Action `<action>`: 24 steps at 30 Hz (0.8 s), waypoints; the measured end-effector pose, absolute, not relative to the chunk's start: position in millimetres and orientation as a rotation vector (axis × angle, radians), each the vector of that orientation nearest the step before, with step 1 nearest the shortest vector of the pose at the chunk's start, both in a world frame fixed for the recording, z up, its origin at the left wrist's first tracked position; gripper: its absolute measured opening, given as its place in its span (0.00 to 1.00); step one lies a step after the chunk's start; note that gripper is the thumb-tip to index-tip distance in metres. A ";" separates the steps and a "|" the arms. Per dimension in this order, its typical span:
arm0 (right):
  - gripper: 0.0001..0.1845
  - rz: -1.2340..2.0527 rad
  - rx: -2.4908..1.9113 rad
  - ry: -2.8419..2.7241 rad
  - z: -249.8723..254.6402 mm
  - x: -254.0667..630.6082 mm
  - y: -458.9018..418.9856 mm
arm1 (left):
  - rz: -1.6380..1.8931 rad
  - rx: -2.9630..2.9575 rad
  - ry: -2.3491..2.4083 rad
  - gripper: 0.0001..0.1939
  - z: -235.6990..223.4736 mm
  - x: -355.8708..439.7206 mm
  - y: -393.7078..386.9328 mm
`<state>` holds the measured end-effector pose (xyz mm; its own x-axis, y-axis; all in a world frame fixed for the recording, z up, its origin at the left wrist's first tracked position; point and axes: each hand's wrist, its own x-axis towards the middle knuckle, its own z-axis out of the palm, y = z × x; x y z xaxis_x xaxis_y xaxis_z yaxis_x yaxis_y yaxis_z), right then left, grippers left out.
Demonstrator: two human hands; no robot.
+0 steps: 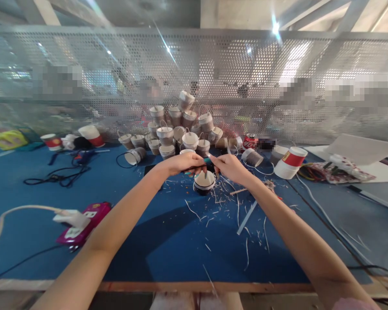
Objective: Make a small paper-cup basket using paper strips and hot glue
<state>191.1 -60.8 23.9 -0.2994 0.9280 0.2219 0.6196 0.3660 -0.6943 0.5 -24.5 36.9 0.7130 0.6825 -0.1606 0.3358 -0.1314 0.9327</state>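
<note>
My left hand point(186, 162) and my right hand point(229, 167) meet in front of me, fingers closed around a small teal-and-black tool point(207, 161). Its kind is mostly hidden by the fingers. Just below them stands a small upright pot point(204, 188) with a pale top and a dark lower side. A thin grey piece point(205, 175) points down at the pot's top, between the hands. Whether it touches the pot I cannot tell. White scraps point(194, 209) and a pale flat strip point(246, 218) lie around on the blue table point(168, 258).
Behind my hands rises a pile of similar pots point(165, 135) with looped handles, against a perforated metal screen point(116, 64). A purple power strip point(93, 217) lies left, near a tangled black cable point(56, 177). On the right are red-and-white cups point(291, 162) and a can point(249, 142).
</note>
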 end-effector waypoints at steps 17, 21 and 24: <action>0.28 1.241 -1.144 -1.520 20.0 184.1 -55.9 | 0.888 1.501 1.150 0.20 41.6 12.2 -26.7; 0.27 1.407 -1.019 -1.422 17.0 182.5 -57.9 | 0.991 1.391 1.090 0.19 37.5 11.3 -24.0; 0.26 1.554 -0.892 -1.344 14.8 181.1 -59.5 | 0.980 1.364 1.018 0.18 35.5 11.1 -22.3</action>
<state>181.1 -59.5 14.8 -0.3633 0.9314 0.0231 -0.1573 -0.0369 -0.9869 11.1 -22.3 35.5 0.2840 0.9588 0.0003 0.0374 -0.0114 0.9992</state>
